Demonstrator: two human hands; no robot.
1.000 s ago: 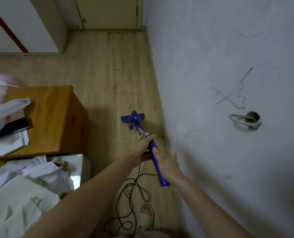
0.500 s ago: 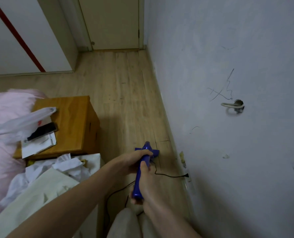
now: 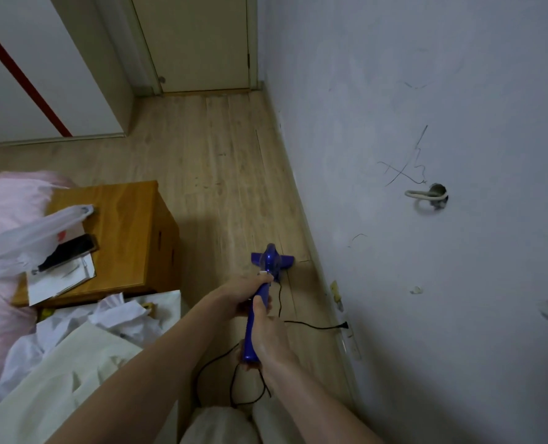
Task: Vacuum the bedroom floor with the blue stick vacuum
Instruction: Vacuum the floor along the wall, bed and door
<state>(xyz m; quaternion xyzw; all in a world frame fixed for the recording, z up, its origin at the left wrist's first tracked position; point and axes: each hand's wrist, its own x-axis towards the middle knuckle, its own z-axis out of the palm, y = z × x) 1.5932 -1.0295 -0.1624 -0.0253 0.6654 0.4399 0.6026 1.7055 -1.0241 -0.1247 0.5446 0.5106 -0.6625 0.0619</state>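
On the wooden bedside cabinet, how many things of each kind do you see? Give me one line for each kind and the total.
On the bedside cabinet:
Plastic bag: 1
Black phone: 1
Stack of white papers: 1
Total: 3

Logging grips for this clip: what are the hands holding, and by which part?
Both hold the blue plastic stick vacuum by its handle: left hand on the upper end, right hand on the rear end.
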